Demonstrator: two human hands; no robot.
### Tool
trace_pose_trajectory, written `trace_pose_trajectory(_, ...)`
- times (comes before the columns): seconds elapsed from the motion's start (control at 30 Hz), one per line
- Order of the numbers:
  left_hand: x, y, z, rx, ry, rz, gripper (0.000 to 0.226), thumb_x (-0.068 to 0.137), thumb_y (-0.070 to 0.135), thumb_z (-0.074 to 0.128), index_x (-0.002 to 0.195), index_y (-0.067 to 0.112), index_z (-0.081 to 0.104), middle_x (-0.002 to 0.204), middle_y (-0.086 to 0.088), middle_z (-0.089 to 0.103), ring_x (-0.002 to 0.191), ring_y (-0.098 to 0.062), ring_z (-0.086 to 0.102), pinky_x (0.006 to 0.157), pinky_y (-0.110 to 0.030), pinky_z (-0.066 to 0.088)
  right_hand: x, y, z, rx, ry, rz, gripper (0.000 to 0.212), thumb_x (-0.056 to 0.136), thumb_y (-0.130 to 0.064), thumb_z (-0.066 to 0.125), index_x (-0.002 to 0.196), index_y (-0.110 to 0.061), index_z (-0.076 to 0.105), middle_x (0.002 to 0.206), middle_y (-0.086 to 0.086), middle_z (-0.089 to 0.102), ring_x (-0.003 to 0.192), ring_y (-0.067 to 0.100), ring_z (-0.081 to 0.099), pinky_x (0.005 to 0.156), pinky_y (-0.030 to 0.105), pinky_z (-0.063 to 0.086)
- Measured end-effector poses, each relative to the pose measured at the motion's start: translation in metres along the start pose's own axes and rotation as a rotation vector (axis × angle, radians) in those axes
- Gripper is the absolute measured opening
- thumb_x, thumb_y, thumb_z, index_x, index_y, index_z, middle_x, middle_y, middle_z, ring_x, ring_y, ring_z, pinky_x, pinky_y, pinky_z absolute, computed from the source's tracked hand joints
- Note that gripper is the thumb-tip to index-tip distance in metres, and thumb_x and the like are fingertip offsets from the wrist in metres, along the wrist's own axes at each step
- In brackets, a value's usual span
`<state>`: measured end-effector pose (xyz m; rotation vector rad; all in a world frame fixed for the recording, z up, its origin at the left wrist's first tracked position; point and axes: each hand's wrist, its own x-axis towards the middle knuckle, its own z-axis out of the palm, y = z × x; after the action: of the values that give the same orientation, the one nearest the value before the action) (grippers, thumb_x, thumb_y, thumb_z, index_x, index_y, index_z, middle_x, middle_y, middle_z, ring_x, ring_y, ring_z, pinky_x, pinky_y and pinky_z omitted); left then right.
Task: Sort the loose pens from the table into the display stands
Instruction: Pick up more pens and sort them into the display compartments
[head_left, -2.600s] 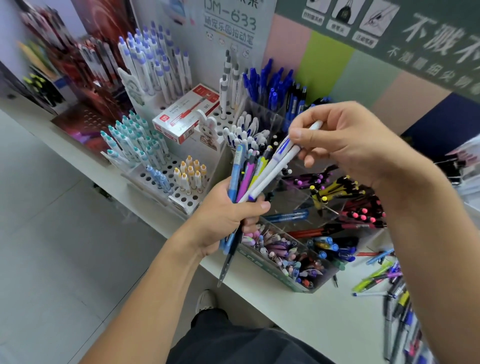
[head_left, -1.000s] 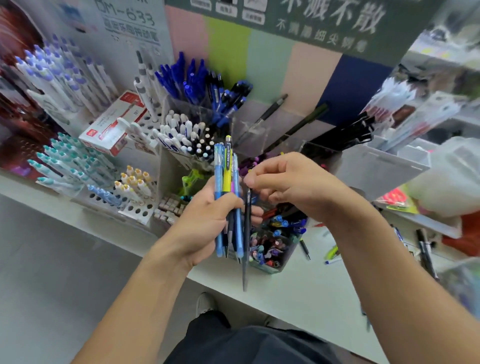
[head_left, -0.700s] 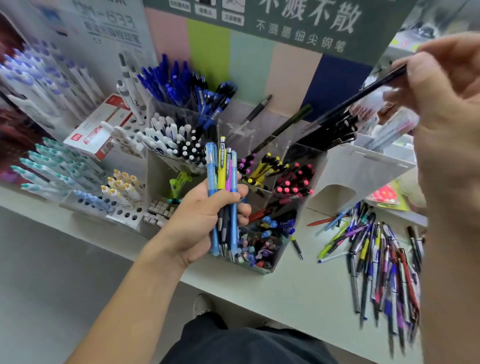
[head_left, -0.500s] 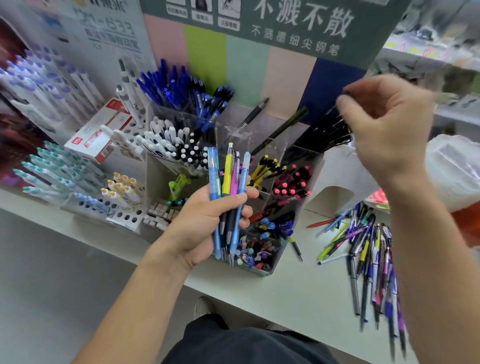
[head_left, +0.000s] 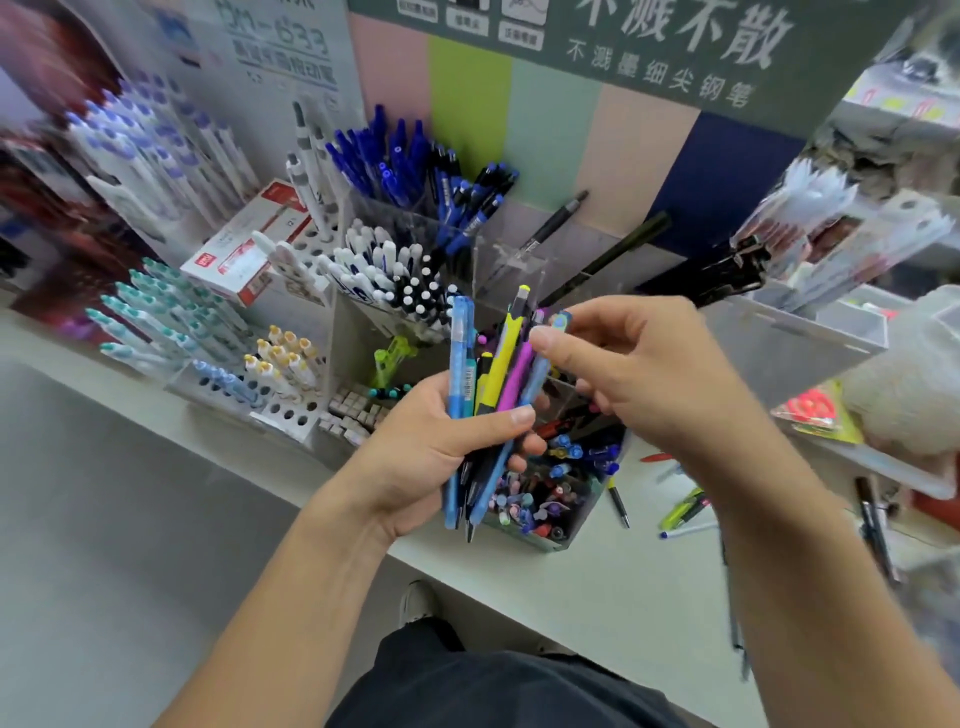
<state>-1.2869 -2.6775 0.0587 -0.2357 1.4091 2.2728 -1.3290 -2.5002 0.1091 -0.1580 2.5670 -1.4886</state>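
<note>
My left hand (head_left: 436, 457) grips a bundle of pens (head_left: 498, 369), blue, yellow and purple, held upright over the clear compartment stand (head_left: 550, 543). My right hand (head_left: 644, 364) is at the top of the bundle, and its thumb and forefinger pinch the end of a light-blue pen (head_left: 560, 319). A few loose pens (head_left: 685, 512) lie on the white table to the right, most of them hidden behind my right arm. A tray of black pens (head_left: 727, 270) stands at the back right.
White tiered racks with teal-capped pens (head_left: 156, 312) and purple-capped pens (head_left: 150, 150) fill the left. A red and white box (head_left: 244, 254) and a cup of blue pens (head_left: 405, 156) stand behind. A white bag (head_left: 909, 384) lies at the right. The table edge (head_left: 260, 467) runs diagonally.
My right hand took a black pen from the bundle up to the black pen tray, came back without it and now pinches a light-blue pen. The left hand kept its grip.
</note>
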Motion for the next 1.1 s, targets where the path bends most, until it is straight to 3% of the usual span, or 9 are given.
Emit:
trace_pose_trajectory(0.1, -0.004, 0.0, -0.001, -0.008, 0.004, 0.025, 0.029, 0.08, 0.012, 0.067, 0.108, 0.004, 0.067, 0.095, -0.012, 0.075, 0.076, -0.022, 0.072, 0.062, -0.027, 0.06, 0.007, 0.008, 0.01, 0.421, -0.095, 0.13, 0.011, 0.091, -0.014, 0.071, 0.092, -0.004, 0.075, 0.065, 0.001, 0.066, 0.054, 0.007, 0.052, 0.048, 0.018, 0.042)
trace_pose_trajectory(0.23, -0.004, -0.003, -0.012, -0.098, 0.095, 0.01, 0.029, 0.09, 0.012, 0.06, 0.117, 0.005, 0.062, 0.096, -0.013, 0.074, 0.074, -0.022, 0.072, 0.062, -0.027, 0.061, 0.011, 0.012, -0.001, 0.582, 0.012, 0.089, 0.016, 0.096, -0.008, 0.062, 0.108, -0.003, 0.071, 0.084, 0.006, 0.073, 0.068, 0.011, 0.059, 0.059, 0.017, 0.05)
trace_pose_trajectory(0.37, -0.004, -0.005, -0.022, -0.122, 0.119, 0.007, 0.035, 0.088, 0.012, 0.061, 0.122, 0.005, 0.06, 0.078, -0.004, 0.058, 0.05, -0.009, 0.044, 0.044, -0.018, 0.04, 0.011, 0.002, -0.034, 0.39, 0.328, -0.24, 0.02, 0.099, -0.005, 0.059, 0.118, -0.006, 0.062, 0.097, 0.005, 0.077, 0.081, 0.016, 0.07, 0.071, 0.022, 0.055)
trace_pose_trajectory(0.43, -0.002, -0.005, -0.023, -0.144, 0.122, 0.033, 0.038, 0.088, 0.017, 0.061, 0.123, 0.005, 0.059, 0.074, 0.0, 0.052, 0.048, -0.006, 0.037, 0.042, -0.016, 0.035, 0.014, -0.001, -0.039, 0.301, 0.37, -0.308, 0.018, 0.099, -0.006, 0.06, 0.117, -0.008, 0.061, 0.097, 0.004, 0.077, 0.082, 0.017, 0.072, 0.073, 0.024, 0.057)
trace_pose_trajectory(0.63, 0.002, 0.001, -0.033, -0.204, 0.175, 0.069, 0.022, 0.106, 0.017, 0.043, 0.12, 0.005, 0.053, 0.071, 0.0, 0.048, 0.046, -0.008, 0.033, 0.04, -0.017, 0.031, 0.005, 0.009, -0.007, 0.111, 0.242, -0.293, 0.019, 0.1, -0.005, 0.059, 0.116, -0.009, 0.069, 0.092, 0.002, 0.073, 0.076, 0.015, 0.071, 0.071, 0.023, 0.058)
trace_pose_trajectory(0.8, -0.003, -0.011, -0.042, -0.041, 0.161, 0.09, 0.013, 0.096, 0.014, 0.057, 0.107, 0.009, 0.053, 0.072, -0.001, 0.057, 0.048, -0.011, 0.041, 0.042, -0.019, 0.036, -0.02, 0.031, -0.003, -0.101, 0.198, -0.299, 0.018, 0.097, -0.009, 0.065, 0.112, -0.017, 0.072, 0.093, 0.0, 0.071, 0.078, 0.017, 0.071, 0.073, 0.031, 0.06)
trace_pose_trajectory(0.87, -0.003, -0.019, -0.043, 0.005, 0.203, 0.104, 0.019, 0.087, 0.017, 0.065, 0.104, 0.011, 0.058, 0.073, -0.003, 0.062, 0.048, -0.011, 0.044, 0.042, -0.02, 0.037, -0.03, 0.046, -0.001, -0.193, 0.26, -0.304, 0.02, 0.095, -0.011, 0.067, 0.113, -0.018, 0.073, 0.096, -0.004, 0.072, 0.082, 0.014, 0.071, 0.077, 0.036, 0.059)
trace_pose_trajectory(0.93, -0.002, -0.026, -0.042, 0.033, 0.23, 0.097, 0.024, 0.082, 0.018, 0.068, 0.103, 0.01, 0.06, 0.074, -0.006, 0.066, 0.047, -0.011, 0.044, 0.041, -0.02, 0.037, -0.04, 0.058, -0.002, -0.225, 0.354, -0.325, 0.019, 0.094, -0.012, 0.069, 0.112, -0.017, 0.073, 0.096, -0.007, 0.072, 0.085, 0.01, 0.071, 0.08, 0.03, 0.058)
trace_pose_trajectory(1.1, 0.002, -0.036, -0.042, 0.091, 0.226, 0.032, 0.014, 0.094, 0.006, 0.063, 0.106, 0.004, 0.056, 0.08, -0.012, 0.069, 0.05, -0.013, 0.047, 0.043, -0.021, 0.039, -0.054, 0.07, -0.002, -0.072, 0.505, -0.276, 0.024, 0.091, -0.01, 0.073, 0.107, -0.025, 0.064, 0.096, -0.009, 0.071, 0.088, 0.006, 0.071, 0.081, 0.021, 0.056)
